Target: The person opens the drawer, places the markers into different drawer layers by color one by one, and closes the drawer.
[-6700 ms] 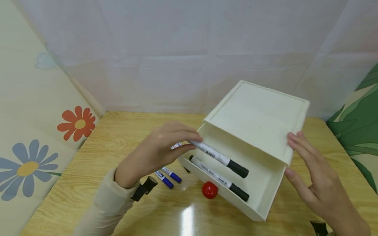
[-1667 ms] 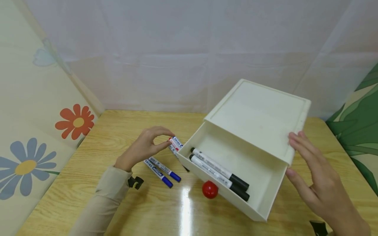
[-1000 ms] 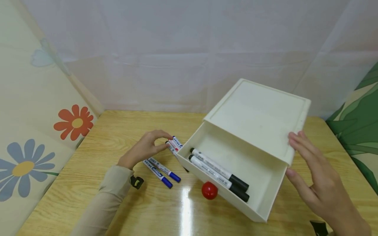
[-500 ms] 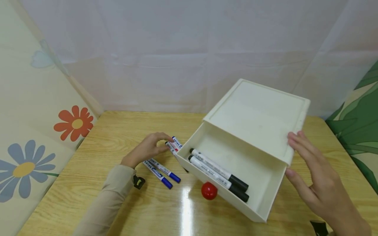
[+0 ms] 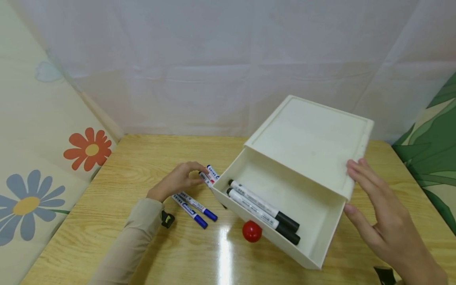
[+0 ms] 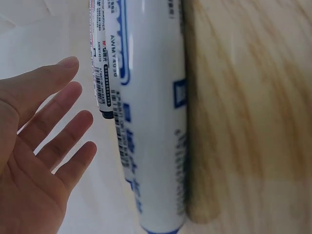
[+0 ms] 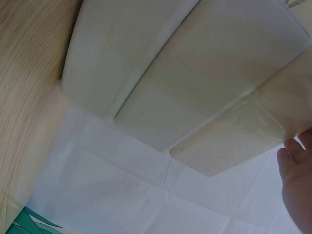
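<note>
My left hand [image 5: 179,179] hovers over a few markers beside a white drawer box [image 5: 313,138]. Its fingers are loosely bent and spread, apart from the dark-ended marker [image 6: 102,87] in the left wrist view. Close to that wrist camera lies a blue-marked white marker [image 6: 151,122]. Inside the pulled-out drawer [image 5: 315,206] lie two black-capped markers, a rear marker [image 5: 263,204] and a front marker [image 5: 261,213]. The fingers of my right hand [image 5: 388,217] rest nearly straight against the box's right side, with the thumb below them.
Two blue-capped markers, one outer [image 5: 189,209] and one inner [image 5: 197,205], lie on the wooden table [image 5: 142,158]. A blue-ended marker [image 5: 212,173] is partly hidden by the drawer. The drawer's red knob [image 5: 252,231] sticks out in front.
The marker my left hand held over the drawer now lies inside it beside another. That hand went left to the table markers, then shifted slightly right. My right hand stayed at the box.
</note>
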`<state>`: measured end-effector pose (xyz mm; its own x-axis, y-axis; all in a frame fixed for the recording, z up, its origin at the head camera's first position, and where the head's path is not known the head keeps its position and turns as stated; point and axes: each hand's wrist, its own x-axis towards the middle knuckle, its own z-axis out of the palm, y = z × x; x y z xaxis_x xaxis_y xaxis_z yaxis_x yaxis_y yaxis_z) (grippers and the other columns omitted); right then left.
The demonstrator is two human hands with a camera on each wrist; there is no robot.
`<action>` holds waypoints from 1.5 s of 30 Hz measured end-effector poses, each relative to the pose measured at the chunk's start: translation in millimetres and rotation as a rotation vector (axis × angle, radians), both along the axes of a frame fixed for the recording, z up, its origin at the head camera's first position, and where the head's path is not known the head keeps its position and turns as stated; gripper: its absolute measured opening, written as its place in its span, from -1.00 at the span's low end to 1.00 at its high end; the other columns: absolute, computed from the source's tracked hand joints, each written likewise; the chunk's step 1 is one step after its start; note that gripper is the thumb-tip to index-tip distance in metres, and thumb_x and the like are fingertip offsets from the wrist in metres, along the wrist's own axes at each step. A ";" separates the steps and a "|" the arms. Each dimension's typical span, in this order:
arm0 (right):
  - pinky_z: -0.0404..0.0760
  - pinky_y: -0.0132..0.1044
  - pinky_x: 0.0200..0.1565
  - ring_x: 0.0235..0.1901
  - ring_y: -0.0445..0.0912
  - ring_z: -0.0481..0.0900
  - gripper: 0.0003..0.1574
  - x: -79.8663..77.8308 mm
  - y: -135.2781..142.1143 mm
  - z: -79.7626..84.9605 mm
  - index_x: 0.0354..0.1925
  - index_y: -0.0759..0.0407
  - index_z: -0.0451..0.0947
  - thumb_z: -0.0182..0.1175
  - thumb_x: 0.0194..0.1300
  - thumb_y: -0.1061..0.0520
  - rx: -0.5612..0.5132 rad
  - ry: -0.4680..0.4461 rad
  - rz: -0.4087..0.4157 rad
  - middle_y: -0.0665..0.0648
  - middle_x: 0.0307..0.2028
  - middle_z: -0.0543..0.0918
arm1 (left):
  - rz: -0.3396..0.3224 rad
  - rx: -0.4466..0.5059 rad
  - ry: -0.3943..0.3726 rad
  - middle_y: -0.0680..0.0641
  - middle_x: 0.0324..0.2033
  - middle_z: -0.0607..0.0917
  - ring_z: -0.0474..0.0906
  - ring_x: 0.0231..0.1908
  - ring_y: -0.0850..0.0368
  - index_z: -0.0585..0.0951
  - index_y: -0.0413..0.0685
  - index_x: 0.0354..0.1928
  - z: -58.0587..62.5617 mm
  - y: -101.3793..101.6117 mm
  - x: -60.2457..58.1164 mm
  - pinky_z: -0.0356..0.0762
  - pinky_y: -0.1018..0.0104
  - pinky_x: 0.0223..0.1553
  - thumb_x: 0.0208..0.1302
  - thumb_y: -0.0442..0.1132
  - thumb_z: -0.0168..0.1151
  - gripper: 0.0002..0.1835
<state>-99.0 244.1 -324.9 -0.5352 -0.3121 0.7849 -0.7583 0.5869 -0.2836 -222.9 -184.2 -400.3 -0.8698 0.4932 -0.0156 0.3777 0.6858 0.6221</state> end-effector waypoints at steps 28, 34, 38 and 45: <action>0.12 -0.39 0.38 0.32 0.13 0.19 -0.21 3.1 -2.4 3.2 0.11 0.56 0.31 -0.05 0.34 -0.17 0.006 -0.001 -0.014 0.40 0.19 0.36 | -0.153 -0.059 0.014 -0.01 -0.19 0.64 0.52 -0.12 0.10 0.68 -0.01 -0.23 -9.2 -3.3 -5.6 0.53 0.20 -0.04 0.03 -0.35 0.33 -0.79; 0.13 -0.35 0.38 0.31 0.17 0.20 -0.22 1.6 -1.3 0.9 0.09 0.57 0.31 -0.02 0.34 -0.15 -0.016 0.015 0.011 0.42 0.18 0.37 | -0.159 -0.051 0.010 0.03 -0.20 0.65 0.53 -0.11 0.13 0.68 0.03 -0.25 -10.7 -5.4 -5.5 0.53 0.21 -0.02 0.04 -0.33 0.32 -0.81; 0.14 -0.35 0.38 0.30 0.17 0.20 -0.22 1.1 -1.1 0.4 0.09 0.57 0.32 -0.02 0.33 -0.15 -0.017 0.017 0.010 0.42 0.18 0.37 | -0.123 -0.027 -0.043 0.06 -0.18 0.66 0.54 -0.08 0.13 0.67 0.08 -0.25 -9.8 -6.9 -2.6 0.53 0.21 0.02 0.06 -0.33 0.31 -0.81; 0.13 -0.36 0.38 0.31 0.16 0.20 -0.21 0.9 -0.7 0.8 0.10 0.56 0.32 -0.02 0.33 -0.16 -0.009 0.009 -0.001 0.41 0.18 0.37 | -0.068 -0.030 -0.104 0.07 -0.18 0.68 0.56 -0.13 0.20 0.65 0.14 -0.21 -7.7 -10.5 2.2 0.56 0.30 -0.08 0.11 -0.32 0.27 -0.79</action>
